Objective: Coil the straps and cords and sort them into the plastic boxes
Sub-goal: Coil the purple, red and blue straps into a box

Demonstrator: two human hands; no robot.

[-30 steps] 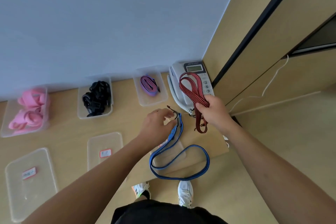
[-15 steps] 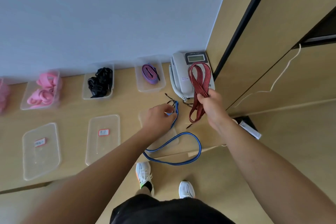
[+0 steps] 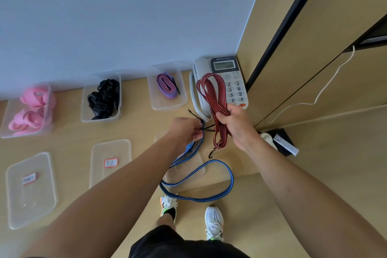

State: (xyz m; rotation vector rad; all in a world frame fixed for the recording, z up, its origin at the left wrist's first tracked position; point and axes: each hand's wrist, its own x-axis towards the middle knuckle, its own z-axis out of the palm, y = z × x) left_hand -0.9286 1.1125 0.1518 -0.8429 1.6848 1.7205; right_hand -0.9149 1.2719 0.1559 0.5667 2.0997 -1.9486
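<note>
Hands have drawn closer together. The left hand [image 3: 185, 130] now pinches the hook end [image 3: 202, 121] of the blue bungee cord [image 3: 231, 179], fingers curled round it just above the desk [image 3: 146, 128]. Rest of that cord trails slack over a clear lid [image 3: 200, 160] and droops off the desk edge — coiling looks barely begun. The right hand [image 3: 236, 125], closed in a fist with the wrist low, grips the red bungee cord [image 3: 216, 103], folded in loops over the telephone [image 3: 224, 65] — coiled but not boxed. A purple strap [image 3: 166, 88] lies in its plastic box [image 3: 167, 103].
</note>
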